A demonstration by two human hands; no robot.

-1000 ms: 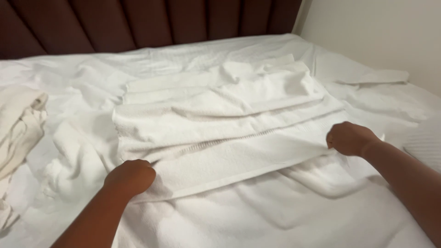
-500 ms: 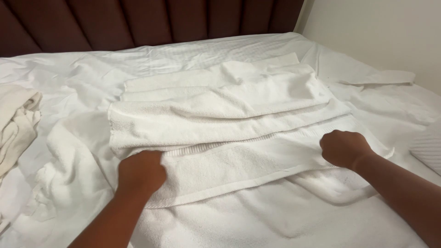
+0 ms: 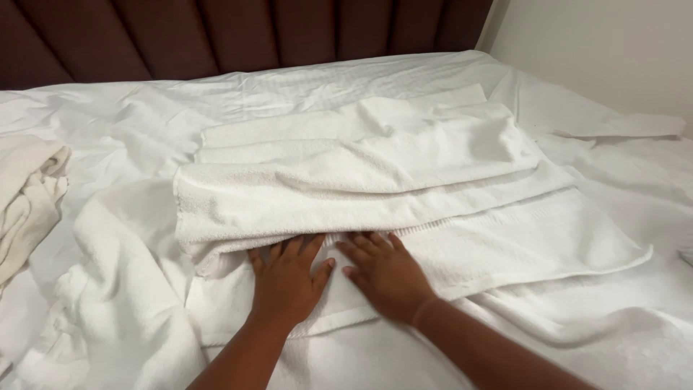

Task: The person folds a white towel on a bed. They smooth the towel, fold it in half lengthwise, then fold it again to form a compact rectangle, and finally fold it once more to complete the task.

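A large white towel (image 3: 404, 180) is spread in folded layers across the middle of the bed (image 3: 621, 339), its long side running parallel to the headboard (image 3: 253, 32). The upper layer is doubled back so that a thick rolled fold faces the near edge of the bed, and a thinner ribbed layer is left showing beneath it, reaching out toward the right edge.

Both hands are laid flat and open on that lower layer, just under the fold, slightly left of the bed's middle. The left hand (image 3: 287, 278) is pressed palm down with the fingers spread, the fingertips touching the underside of the rolled fold. The right hand (image 3: 386, 273) is placed just beside it, also palm down with the fingers extended toward the fold; the two thumbs are nearly touching. Nothing is gripped by either hand.

A crumpled cream cloth (image 3: 29, 198) is piled at the left edge of the bed, well apart from the towel. More rumpled white fabric (image 3: 123, 289) is bunched near the left of the hands. The dark padded headboard is seen along the far edge, with a pale wall (image 3: 613, 50) at the far right corner.
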